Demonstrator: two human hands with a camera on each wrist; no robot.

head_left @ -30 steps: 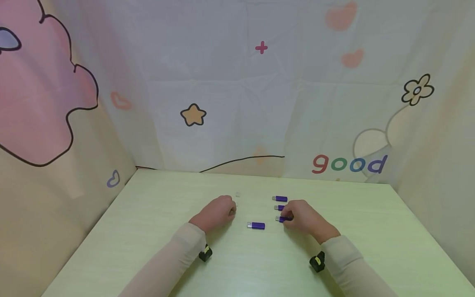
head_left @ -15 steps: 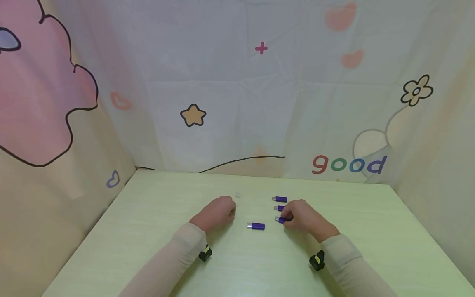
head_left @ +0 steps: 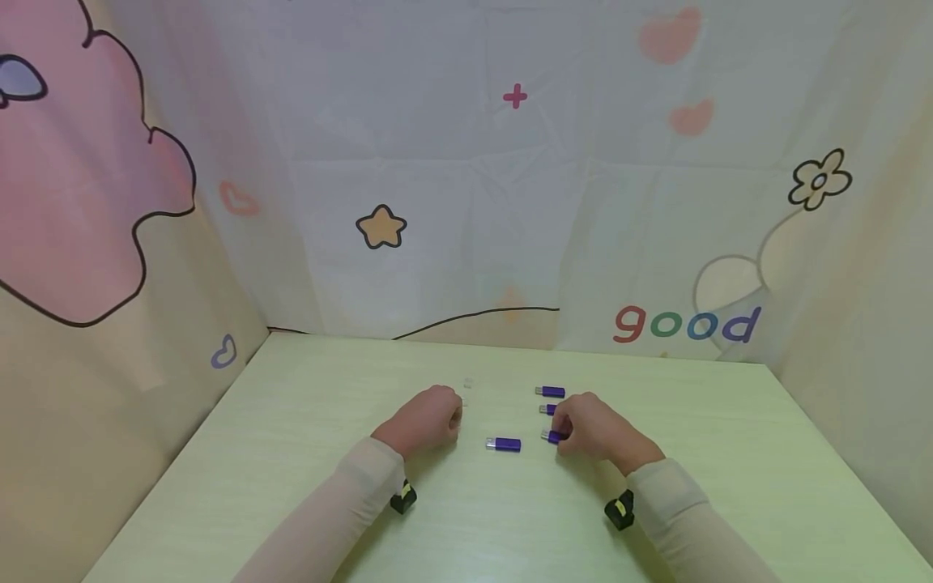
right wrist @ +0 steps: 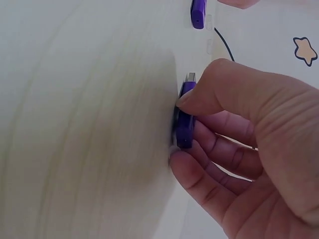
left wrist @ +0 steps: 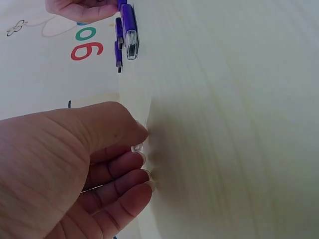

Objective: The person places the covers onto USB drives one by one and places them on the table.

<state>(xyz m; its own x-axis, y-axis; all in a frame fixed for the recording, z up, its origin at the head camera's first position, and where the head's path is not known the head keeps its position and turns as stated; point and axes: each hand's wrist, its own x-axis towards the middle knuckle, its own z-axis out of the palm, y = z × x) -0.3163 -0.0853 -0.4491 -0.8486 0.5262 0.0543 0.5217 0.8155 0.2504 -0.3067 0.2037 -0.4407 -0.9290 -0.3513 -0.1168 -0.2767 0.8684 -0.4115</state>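
My right hand [head_left: 594, 429] pinches a purple USB stick [right wrist: 185, 114] between thumb and fingers, its bare metal plug pointing left in the head view. Just beyond lie two more purple sticks: the far one [head_left: 552, 392] and a middle one [head_left: 548, 410], partly behind the fingers. My left hand [head_left: 426, 421] rests at the table with curled fingers. By its thumb tip a small clear cap [left wrist: 137, 148] shows, seemingly pinched and mostly hidden. Between the hands lies a purple USB stick wearing a clear cap [head_left: 504, 444].
Two clear caps, a far one [head_left: 468, 383] and a nearer one [right wrist: 209, 46], lie on the pale table [head_left: 466, 526] beyond my left hand. A printed cloth [head_left: 452, 259] hangs along the table's back edge and sides.
The USB stick in my right hand has shifted slightly toward me, away from the other two, and tilted a little. My left hand has stayed about where it was.
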